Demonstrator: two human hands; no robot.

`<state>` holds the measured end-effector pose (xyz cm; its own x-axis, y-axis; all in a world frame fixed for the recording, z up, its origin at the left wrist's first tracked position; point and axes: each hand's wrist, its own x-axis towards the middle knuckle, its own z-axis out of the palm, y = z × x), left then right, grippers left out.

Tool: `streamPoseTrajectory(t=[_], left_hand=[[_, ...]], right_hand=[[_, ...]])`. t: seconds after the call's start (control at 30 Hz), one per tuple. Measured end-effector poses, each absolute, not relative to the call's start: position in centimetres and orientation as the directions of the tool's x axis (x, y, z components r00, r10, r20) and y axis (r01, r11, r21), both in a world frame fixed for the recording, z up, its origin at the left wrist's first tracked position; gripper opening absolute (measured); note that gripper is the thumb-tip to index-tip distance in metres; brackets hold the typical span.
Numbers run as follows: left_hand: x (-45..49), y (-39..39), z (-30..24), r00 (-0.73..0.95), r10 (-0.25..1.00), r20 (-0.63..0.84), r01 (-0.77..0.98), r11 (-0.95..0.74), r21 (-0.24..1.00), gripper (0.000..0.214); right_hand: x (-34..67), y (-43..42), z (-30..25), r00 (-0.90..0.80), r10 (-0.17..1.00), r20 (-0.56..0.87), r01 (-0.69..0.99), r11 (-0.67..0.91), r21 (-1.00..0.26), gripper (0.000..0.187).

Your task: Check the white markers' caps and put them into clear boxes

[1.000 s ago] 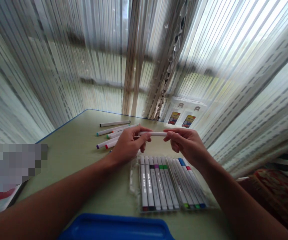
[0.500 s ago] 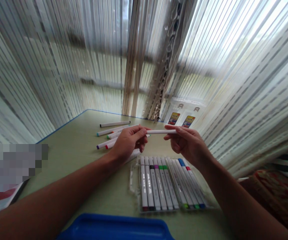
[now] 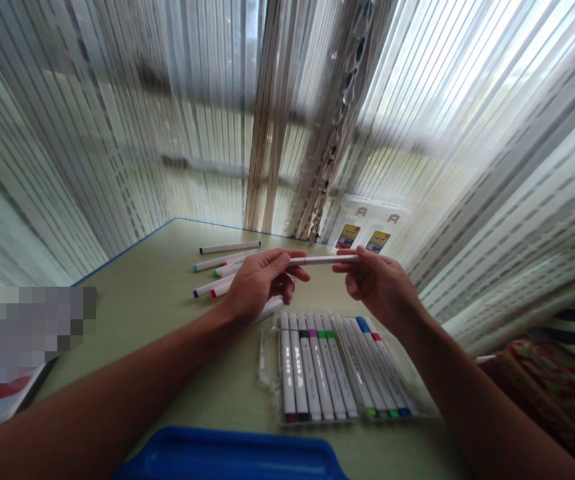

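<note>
Head view: slim white plastic marker pen (image 3: 323, 260) held level above green table (image 3: 167, 293), left hand (image 3: 260, 287) and right hand (image 3: 380, 290) fingers pinched on its ends; judged light, rigid, smooth; grip barrel firmly

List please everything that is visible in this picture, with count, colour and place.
held marker: one, white, in the air between both hands
loose markers: at least five, white with coloured caps, on the table beyond the left hand
marker pack: one, clear sleeve of white markers, on the table before the hands
tray: one, blue, near edge
table: one, pale green, blue rim
curtains: several, sheer white, behind the table
left hand: one, grips the held marker
right hand: one, grips the held marker
</note>
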<state>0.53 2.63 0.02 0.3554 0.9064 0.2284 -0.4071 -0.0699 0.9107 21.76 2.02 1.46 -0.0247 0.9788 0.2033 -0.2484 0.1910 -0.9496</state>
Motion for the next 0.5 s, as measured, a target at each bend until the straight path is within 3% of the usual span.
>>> streamPoseTrajectory(t=[0.5], left_hand=[[0.66,3.24,-0.67,0.287,0.910,0.299,-0.223,-0.241,0.945,0.029]], right_hand=[[21.58,1.93,1.31,-0.035,0.977,0.211,-0.238,0.197,-0.951,0.030]])
